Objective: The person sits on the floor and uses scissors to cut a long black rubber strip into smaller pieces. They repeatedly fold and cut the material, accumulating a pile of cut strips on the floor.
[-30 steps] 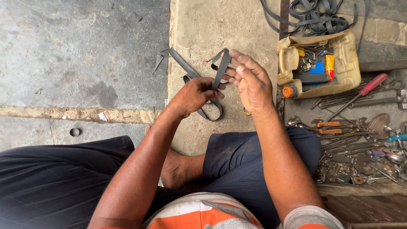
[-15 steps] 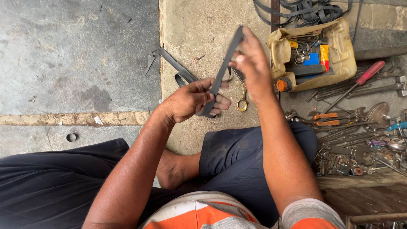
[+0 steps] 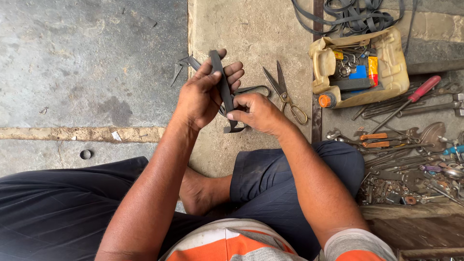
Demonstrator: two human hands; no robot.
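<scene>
Since half a second ago, both hands have shifted left and the strip has swung near upright. Head view: the left hand (image 3: 205, 94) grips the flat black rubber strip (image 3: 221, 84) near its top, fingers curled round it; the right hand (image 3: 256, 112) pinches its lower end. Its long axis runs away from the body, between both hands. Brass-handled steel scissors (image 3: 285, 93) lie just right, nearer the right hand.
</scene>
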